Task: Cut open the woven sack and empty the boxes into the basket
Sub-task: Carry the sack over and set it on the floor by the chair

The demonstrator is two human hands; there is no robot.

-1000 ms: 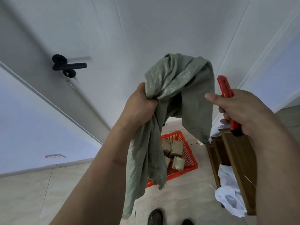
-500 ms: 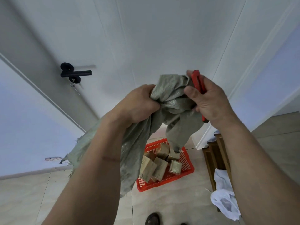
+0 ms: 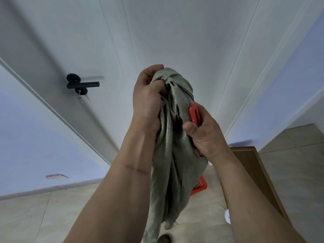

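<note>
Sack: your woven sack [image 3: 172, 146] hangs limp in front of you, its long way running up and down, top bunched high, loose end near your feet.
Left hand: your left hand [image 3: 149, 99] is the higher one, fingers [image 3: 158, 86] curled tight round the bunched top.
Right hand: your right hand [image 3: 205, 135] sits lower, on the right of the sack, thumb pressed on the cloth; it also holds the red cutter [image 3: 195, 114] against the sack.
Basket: only a red corner of the basket [image 3: 200, 185] shows, low and far, behind the sack. You cannot see the boxes now.
Next move: the sack looks empty, so the job seems almost done; the basket lies straight below your hands.
Writing: none you can read on the sack or cutter.
</note>
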